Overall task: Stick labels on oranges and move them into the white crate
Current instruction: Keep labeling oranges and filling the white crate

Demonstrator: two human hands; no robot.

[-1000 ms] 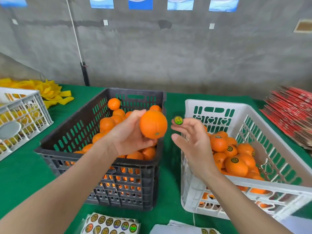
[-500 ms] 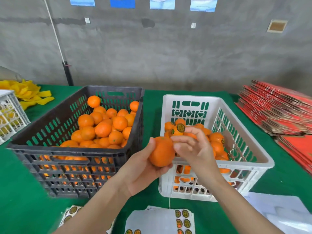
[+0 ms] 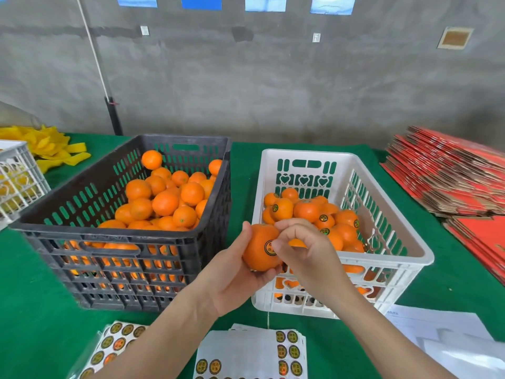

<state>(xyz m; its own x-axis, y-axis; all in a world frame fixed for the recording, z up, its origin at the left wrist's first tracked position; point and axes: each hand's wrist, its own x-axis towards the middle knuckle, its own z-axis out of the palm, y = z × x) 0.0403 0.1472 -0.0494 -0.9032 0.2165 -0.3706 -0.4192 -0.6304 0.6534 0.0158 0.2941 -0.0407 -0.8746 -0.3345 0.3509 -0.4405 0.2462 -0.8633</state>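
- head view, hands: my left hand (image 3: 232, 280) cups the orange (image 3: 258, 248) from below and behind, fingers wrapped round it, so the peel facing me is steady for labelling. my right hand (image 3: 306, 250) has its thumb and fingertips curled together against the fruit, pressing at the edge of the label (image 3: 270, 247), which sits on the orange's near face, partly hidden under my thumb.
- head view, position of the work: the orange is held in the air just at the near left corner of the white crate (image 3: 410, 242), in my judgement so that the drop-in is short.
- head view, surroundings: the black crate (image 3: 82, 214) to the left holds unlabelled oranges; the white crate holds labelled ones, piled toward its far left. sticker sheets (image 3: 287, 348) lie on the green table (image 3: 32, 310) below my wrists. red flat cartons (image 3: 448, 173) are stacked at the right, a second white basket (image 3: 16, 176) and yellow strips at the far left.
- head view, obstructions: only the white crate's near rim lies between orange and pile; it must be cleared.
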